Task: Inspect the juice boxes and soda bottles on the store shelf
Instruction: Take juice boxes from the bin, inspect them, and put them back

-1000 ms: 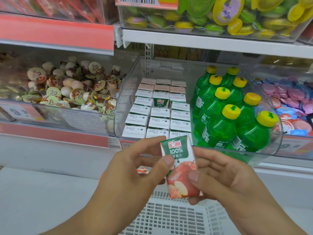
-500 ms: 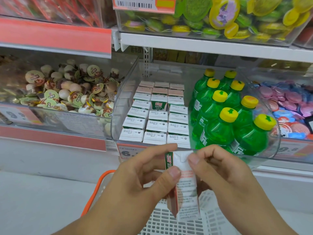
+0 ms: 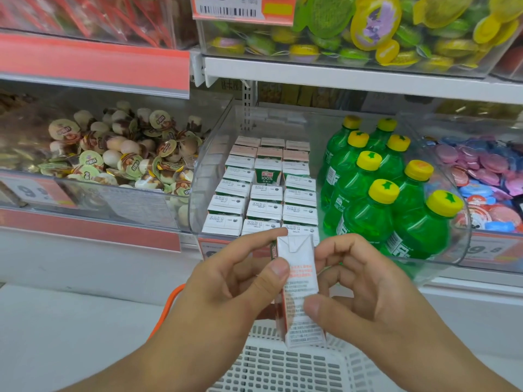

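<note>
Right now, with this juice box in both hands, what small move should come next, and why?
Probably set the juice box back in the clear bin and turn to a green bottle. The left hand and right hand pinch it with its white printed side facing the camera, so that side is readable now, and no bottle is in either grip.
</note>
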